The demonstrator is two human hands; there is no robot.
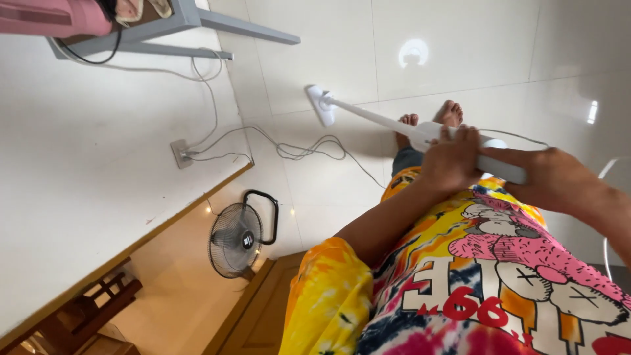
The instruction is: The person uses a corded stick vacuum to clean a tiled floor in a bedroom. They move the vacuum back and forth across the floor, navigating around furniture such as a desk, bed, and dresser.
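Observation:
I hold a white stick vacuum (368, 117) in both hands, slanting down over glossy white floor tiles. Its floor head (319, 103) rests on the tiles near the wall. My left hand (451, 162) wraps the upper tube where it meets the body. My right hand (547, 179) grips the handle end (506, 169) further back. My bare feet (439, 118) show just beyond the hands. My bright tie-dye shirt (473, 276) fills the lower right.
A wall socket (181, 153) has cables (302, 148) trailing across the floor towards my feet. A black floor fan (236, 238) stands by a wooden door (256, 312). A grey table frame (197, 23) and a pink object (52, 16) sit at top left, a wooden chair (98, 296) at bottom left.

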